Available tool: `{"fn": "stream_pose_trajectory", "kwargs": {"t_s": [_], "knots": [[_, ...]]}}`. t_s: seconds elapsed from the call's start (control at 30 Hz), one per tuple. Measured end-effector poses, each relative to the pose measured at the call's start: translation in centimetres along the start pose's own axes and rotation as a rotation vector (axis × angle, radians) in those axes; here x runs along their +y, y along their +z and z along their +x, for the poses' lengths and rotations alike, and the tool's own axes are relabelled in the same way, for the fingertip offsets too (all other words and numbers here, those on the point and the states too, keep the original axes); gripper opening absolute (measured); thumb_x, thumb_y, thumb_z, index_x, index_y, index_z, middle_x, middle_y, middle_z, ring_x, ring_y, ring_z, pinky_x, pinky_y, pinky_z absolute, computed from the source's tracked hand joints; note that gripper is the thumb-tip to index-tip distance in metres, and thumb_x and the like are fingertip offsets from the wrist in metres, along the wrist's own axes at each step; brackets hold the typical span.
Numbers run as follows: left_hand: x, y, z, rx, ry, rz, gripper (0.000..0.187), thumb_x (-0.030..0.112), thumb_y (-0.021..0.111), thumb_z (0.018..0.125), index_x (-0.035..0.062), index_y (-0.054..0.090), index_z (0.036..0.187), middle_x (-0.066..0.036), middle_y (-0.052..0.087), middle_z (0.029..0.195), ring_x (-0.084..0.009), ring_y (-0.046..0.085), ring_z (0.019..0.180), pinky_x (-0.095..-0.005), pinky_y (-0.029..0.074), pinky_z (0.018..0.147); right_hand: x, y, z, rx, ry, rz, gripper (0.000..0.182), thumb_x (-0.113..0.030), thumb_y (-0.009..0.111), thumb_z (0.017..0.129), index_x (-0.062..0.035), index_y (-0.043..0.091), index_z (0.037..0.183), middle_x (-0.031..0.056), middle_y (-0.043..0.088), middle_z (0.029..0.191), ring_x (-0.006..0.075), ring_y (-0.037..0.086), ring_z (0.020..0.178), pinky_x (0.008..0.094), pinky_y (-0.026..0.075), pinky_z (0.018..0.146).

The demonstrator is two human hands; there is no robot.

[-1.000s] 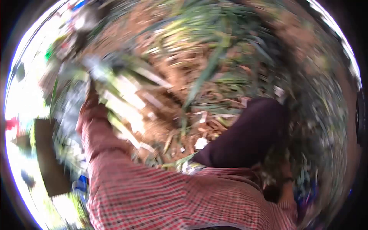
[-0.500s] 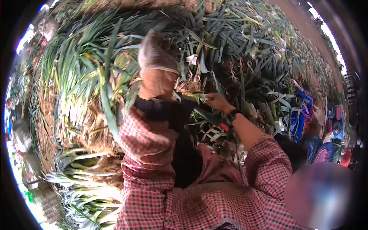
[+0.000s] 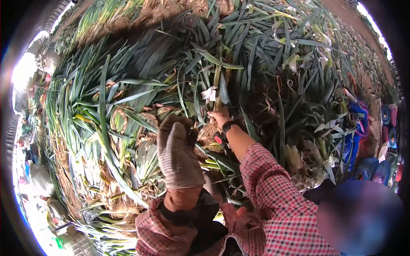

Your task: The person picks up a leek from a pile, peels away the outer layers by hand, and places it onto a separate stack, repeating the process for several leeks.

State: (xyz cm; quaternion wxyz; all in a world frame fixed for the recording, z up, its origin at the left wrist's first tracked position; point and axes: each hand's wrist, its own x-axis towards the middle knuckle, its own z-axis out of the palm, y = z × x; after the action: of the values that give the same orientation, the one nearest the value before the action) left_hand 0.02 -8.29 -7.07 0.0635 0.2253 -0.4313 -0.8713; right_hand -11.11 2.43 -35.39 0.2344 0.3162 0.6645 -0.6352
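My left hand (image 3: 178,153), in a pale grey knitted glove, is raised over the leek heap near the middle. Its fingers point away from me, slightly bent, and nothing shows in them. Just right of it, my bare right hand (image 3: 220,116) with a dark wristband is closed around the lower end of a leek (image 3: 218,87). The leek's green leaves stretch away from me over the others. Beneath that wrist is a small red and black object (image 3: 218,138) whose kind I cannot make out.
Piled leeks (image 3: 81,111) spread left, with more leeks (image 3: 269,47) at the far right. Dry roots and husks (image 3: 115,196) lie low on the left. Blue fabric (image 3: 353,132) and footwear (image 3: 366,167) are at the right edge. Bare soil (image 3: 179,9) shows at the top.
My gloved left hand has come back toward my body. My right hand has moved up and left onto a leek; the short green piece it pinched before is no longer visible.
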Motion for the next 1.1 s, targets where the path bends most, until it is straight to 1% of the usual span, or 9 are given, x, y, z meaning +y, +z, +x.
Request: {"fn": "stream_pose_trajectory", "kwargs": {"t_s": [0.2, 0.27, 0.33, 0.47, 0.6, 0.7, 0.77, 0.87, 1.1], "knots": [[-1.5, 1.0, -0.9, -0.053, -0.055, 0.03, 0.021, 0.013, 0.051, 0.089, 0.006, 0.053, 0.108, -0.006, 0.06, 0.094, -0.018, 0.057, 0.088, -0.0332, 0.047, 0.081, -8.2, -9.3, -8.7, -0.714, -0.246, 0.727, 0.026, -0.024, 0.06, 0.083, -0.0052, 0.056, 0.1, 0.0007, 0.058, 0.085, 0.0084, 0.055, 0.073, 0.0231, 0.046, 0.061], [-1.1, 1.3, -1.1, -0.079, -0.017, 0.034, 0.02, 0.014, 0.051, 0.089, 0.0062, 0.053, 0.108, -0.005, 0.059, 0.092, -0.0174, 0.057, 0.085, -0.0329, 0.048, 0.077, -8.5, -12.4, -17.6, -0.49, -0.448, 0.854, 0.033, -0.024, 0.054, 0.086, -0.0034, 0.051, 0.111, 0.003, 0.057, 0.085, 0.0143, 0.057, 0.077, 0.0268, 0.049, 0.071], [-1.5, 0.9, -0.5, -0.131, 0.015, 0.022, 0.02, 0.014, 0.052, 0.088, 0.0063, 0.054, 0.107, -0.005, 0.059, 0.091, -0.0173, 0.057, 0.084, -0.0323, 0.049, 0.074, -4.0, -15.8, -21.3, -0.737, -0.286, 0.914, 0.035, -0.03, 0.049, 0.088, -0.0052, 0.048, 0.112, 0.0059, 0.058, 0.087, 0.0173, 0.058, 0.077, 0.0306, 0.05, 0.07], [-2.4, 2.9, -0.4, -0.136, 0.068, 0.076, 0.022, 0.016, 0.058, 0.085, 0.0061, 0.055, 0.104, -0.004, 0.06, 0.086, -0.0135, 0.058, 0.074, -0.0255, 0.049, 0.064, 5.1, -16.3, -22.6, -0.391, -0.079, 0.392, 0.051, -0.047, 0.052, 0.085, -0.0055, 0.048, 0.114, 0.0088, 0.058, 0.086, 0.0201, 0.059, 0.073, 0.0351, 0.051, 0.07], [-4.4, 2.3, 1.2, -0.287, 0.017, 0.146, 0.011, 0.01, 0.059, 0.08, 0.0063, 0.057, 0.091, -0.002, 0.056, 0.072, -0.0126, 0.053, 0.062, -0.0259, 0.046, 0.053, 5.7, -19.9, -24.1, -0.779, 0.097, 0.898, 0.059, -0.035, 0.066, 0.078, -0.0083, 0.043, 0.125, 0.0091, 0.056, 0.096, 0.0199, 0.058, 0.08, 0.0354, 0.051, 0.074], [-7.6, 1.2, 3.2, -0.531, -0.261, 0.228, 0.005, 0.009, 0.057, 0.08, 0.0066, 0.058, 0.084, -0.005, 0.055, 0.07, -0.0165, 0.053, 0.061, -0.0298, 0.046, 0.057, 3.0, -21.9, -35.0, -0.71, -0.307, 0.142, 0.067, -0.025, 0.069, 0.076, -0.0088, 0.035, 0.131, 0.0113, 0.05, 0.114, 0.023, 0.051, 0.102, 0.036, 0.045, 0.087], [-11.6, -0.4, 5.8, -0.981, 0.03, 0.51, 0.017, 0.022, 0.059, 0.083, 0.0078, 0.057, 0.093, -0.004, 0.058, 0.078, -0.0195, 0.056, 0.069, -0.0334, 0.047, 0.06, 1.1, -21.6, -43.5, -0.623, -0.327, -0.034, 0.072, -0.022, 0.07, 0.075, -0.0087, 0.03, 0.135, 0.0121, 0.046, 0.123, 0.0241, 0.046, 0.113, 0.0364, 0.04, 0.095], [-6.0, 6.1, -1.9, -0.747, -0.483, -0.366, 0.037, 0.035, 0.059, 0.084, 0.0082, 0.053, 0.109, -0.007, 0.061, 0.097, -0.0235, 0.059, 0.086, -0.0378, 0.05, 0.074, 3.3, -22.5, -46.4, -0.658, -0.186, 0.006, 0.075, -0.021, 0.069, 0.076, -0.0062, 0.027, 0.136, 0.0096, 0.047, 0.123, 0.0214, 0.045, 0.113, 0.035, 0.039, 0.095], [-3.5, 7.7, -7.9, -0.636, -0.17, -0.237, 0.048, 0.028, 0.064, 0.081, 0.0054, 0.046, 0.12, -0.009, 0.055, 0.106, -0.0254, 0.054, 0.097, -0.0418, 0.046, 0.085, -4.1, -17.8, -39.0, -0.128, -0.855, -0.123, 0.046, -0.012, 0.067, 0.078, 0.0018, 0.047, 0.117, 0.0066, 0.059, 0.104, 0.0139, 0.054, 0.089, 0.0278, 0.045, 0.078]]}}
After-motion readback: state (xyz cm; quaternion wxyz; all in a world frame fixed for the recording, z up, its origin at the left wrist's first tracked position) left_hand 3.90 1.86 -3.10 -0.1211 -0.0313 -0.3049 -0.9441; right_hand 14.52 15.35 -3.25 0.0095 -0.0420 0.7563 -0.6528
